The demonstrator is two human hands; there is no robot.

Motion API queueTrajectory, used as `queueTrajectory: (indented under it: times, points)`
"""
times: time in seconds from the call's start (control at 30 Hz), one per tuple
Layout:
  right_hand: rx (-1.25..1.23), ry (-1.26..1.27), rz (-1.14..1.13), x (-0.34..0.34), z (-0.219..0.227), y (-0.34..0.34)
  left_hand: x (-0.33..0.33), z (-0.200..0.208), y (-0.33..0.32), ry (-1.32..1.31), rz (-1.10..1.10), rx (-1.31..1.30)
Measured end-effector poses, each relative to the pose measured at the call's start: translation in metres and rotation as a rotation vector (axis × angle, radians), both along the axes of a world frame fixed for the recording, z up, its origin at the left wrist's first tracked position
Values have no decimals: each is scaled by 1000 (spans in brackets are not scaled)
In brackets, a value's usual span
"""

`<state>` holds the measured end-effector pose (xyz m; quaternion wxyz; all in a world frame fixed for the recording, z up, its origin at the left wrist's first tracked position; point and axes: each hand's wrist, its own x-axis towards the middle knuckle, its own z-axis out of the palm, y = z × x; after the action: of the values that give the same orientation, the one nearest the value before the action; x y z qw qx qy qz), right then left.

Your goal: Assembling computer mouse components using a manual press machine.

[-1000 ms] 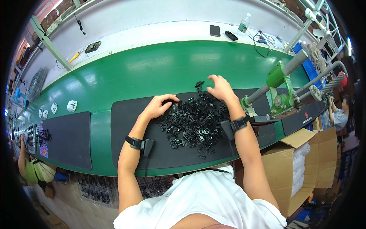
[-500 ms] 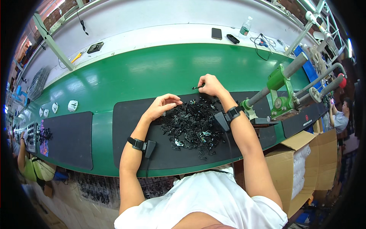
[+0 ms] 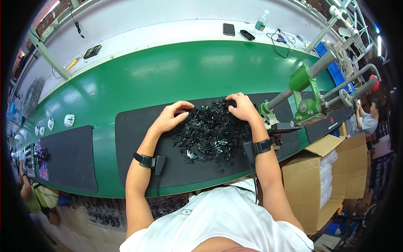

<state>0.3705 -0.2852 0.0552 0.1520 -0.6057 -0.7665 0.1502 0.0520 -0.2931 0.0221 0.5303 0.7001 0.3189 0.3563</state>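
Black pieces (image 3: 204, 133) beside parted, curved fingers (image 3: 183, 104)

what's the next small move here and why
Probably a short inward nudge with the right hand: it is open beside the loose pieces at the far edge of the pile of small black parts, and the left hand is by the pile's far left side, placed to help contain it.

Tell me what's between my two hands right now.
In the head view, the far part of the black parts pile lies between your left hand and right hand.
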Motion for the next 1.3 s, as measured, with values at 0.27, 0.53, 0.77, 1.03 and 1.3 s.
queueTrajectory:
  times: [0.27,0.53,0.77,1.03,1.3]
  points:
    - [21,175,58,-11,-5,-31,34,16,-30,416,-80,446]
    - [77,131,246,-15,-22,-58,53,14,-39,426,-69,478]
    - [127,472,324,25,23,-124,56,39,-40,556,174,491]
    - [-133,711,345,99,27,-189,81,93,-94,574,259,359]
    - [-271,906,44,159,17,-225,115,86,-148,457,540,311]
